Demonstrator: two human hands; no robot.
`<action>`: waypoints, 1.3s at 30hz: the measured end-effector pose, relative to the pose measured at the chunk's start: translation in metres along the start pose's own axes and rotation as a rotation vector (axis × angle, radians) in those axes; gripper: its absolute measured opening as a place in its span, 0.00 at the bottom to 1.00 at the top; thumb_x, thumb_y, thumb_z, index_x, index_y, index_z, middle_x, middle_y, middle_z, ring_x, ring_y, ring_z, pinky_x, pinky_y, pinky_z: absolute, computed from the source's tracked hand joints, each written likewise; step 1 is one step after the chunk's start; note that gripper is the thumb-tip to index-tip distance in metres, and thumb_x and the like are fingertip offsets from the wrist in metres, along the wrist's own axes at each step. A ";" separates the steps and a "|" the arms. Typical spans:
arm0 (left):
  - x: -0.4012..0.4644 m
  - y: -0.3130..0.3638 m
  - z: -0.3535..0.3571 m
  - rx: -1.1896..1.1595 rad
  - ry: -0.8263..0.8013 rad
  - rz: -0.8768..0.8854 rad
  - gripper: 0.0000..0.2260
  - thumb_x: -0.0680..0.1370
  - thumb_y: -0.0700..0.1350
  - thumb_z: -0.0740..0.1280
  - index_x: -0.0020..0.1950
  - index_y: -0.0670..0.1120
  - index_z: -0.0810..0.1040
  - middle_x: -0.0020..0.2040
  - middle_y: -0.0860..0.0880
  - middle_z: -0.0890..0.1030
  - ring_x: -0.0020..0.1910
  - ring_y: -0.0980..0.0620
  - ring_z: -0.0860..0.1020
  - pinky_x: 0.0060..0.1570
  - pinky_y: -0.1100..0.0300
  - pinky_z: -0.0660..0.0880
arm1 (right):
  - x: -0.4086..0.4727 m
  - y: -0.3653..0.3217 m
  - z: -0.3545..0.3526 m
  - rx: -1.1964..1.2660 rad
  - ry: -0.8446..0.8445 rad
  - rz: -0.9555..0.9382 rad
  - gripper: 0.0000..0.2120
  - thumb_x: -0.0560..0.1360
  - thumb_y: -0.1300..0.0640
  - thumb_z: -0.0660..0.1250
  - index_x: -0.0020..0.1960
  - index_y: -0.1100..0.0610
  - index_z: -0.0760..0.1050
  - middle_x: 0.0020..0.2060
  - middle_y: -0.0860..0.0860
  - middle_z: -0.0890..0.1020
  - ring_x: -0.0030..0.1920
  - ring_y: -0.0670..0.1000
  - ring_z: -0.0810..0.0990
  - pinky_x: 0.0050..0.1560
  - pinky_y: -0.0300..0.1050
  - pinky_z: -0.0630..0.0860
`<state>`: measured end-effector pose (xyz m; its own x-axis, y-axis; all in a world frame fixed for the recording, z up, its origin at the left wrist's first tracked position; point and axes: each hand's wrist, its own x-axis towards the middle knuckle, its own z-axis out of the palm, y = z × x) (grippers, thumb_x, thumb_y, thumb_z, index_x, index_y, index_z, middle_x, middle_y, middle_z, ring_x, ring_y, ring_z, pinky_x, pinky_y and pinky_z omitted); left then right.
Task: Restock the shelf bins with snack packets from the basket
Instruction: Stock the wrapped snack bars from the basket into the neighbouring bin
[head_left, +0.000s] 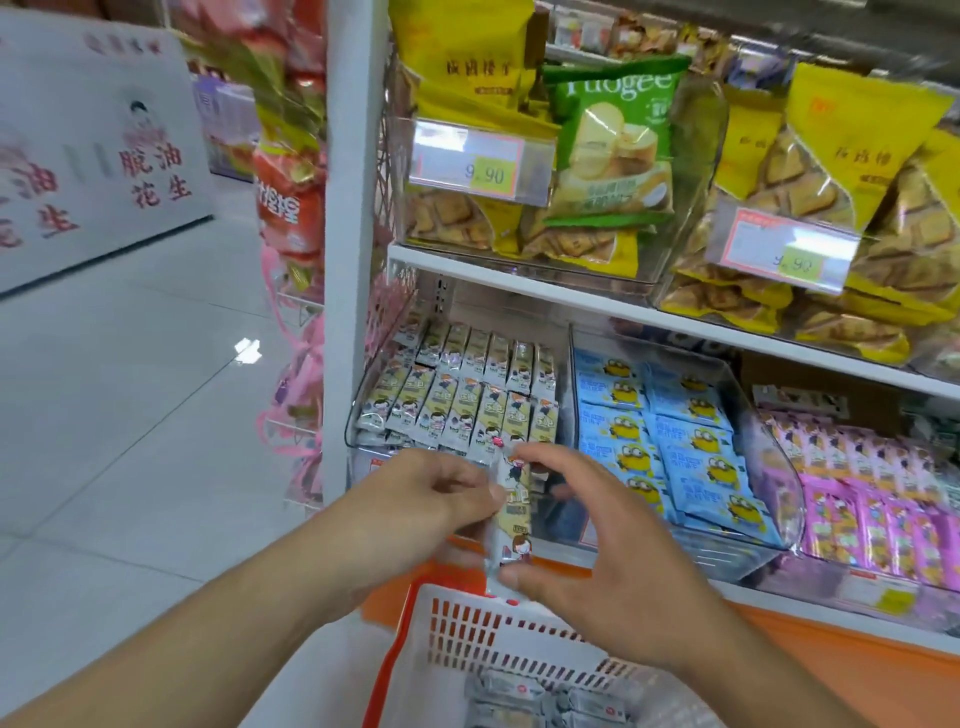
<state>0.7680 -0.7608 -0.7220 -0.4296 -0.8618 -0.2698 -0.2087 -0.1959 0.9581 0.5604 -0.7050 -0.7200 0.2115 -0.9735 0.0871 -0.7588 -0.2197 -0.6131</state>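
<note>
Head view: both hands raised just in front of the lower shelf, above the basket. Left hand pinching the side of an upright snack packet; right hand curled round the same packet, fingers over its top end, thumb under its bottom end. Packet just before the front lip of the clear left bin, packed with rows of matching cream packets; little free room near that lip. Next bin over filled with blue packets, then pink packets at the right, cut off by the frame. Upper shelf with yellow bags and one green bag behind price tags. Open tiled floor to the left. Basket white with orange rim, grey wrapped packets lying inside, lower part out of frame. Much of the picture blurred; print on packets hard to read.
</note>
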 end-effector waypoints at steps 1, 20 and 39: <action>0.004 0.000 -0.008 0.144 0.061 0.049 0.07 0.82 0.51 0.69 0.54 0.50 0.85 0.49 0.51 0.87 0.49 0.54 0.85 0.56 0.53 0.82 | 0.009 -0.002 0.001 0.006 0.022 0.014 0.38 0.70 0.37 0.79 0.71 0.23 0.60 0.69 0.22 0.64 0.69 0.30 0.65 0.64 0.35 0.66; 0.032 -0.024 -0.083 0.979 0.207 0.124 0.27 0.80 0.68 0.47 0.52 0.54 0.80 0.50 0.57 0.78 0.50 0.57 0.77 0.55 0.53 0.78 | 0.283 0.001 0.021 -0.163 -0.032 0.214 0.28 0.76 0.42 0.75 0.68 0.48 0.65 0.56 0.44 0.73 0.43 0.45 0.80 0.38 0.43 0.76; 0.016 -0.028 -0.041 0.985 0.090 0.304 0.18 0.82 0.63 0.55 0.47 0.54 0.78 0.44 0.56 0.80 0.46 0.56 0.77 0.50 0.51 0.78 | 0.095 0.008 0.013 0.011 0.267 -0.162 0.05 0.79 0.61 0.70 0.54 0.54 0.77 0.47 0.45 0.76 0.44 0.43 0.77 0.46 0.34 0.68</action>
<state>0.8031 -0.7886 -0.7494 -0.5254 -0.8507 0.0175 -0.7462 0.4706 0.4709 0.5826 -0.7987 -0.7269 0.1587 -0.9086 0.3863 -0.7212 -0.3739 -0.5832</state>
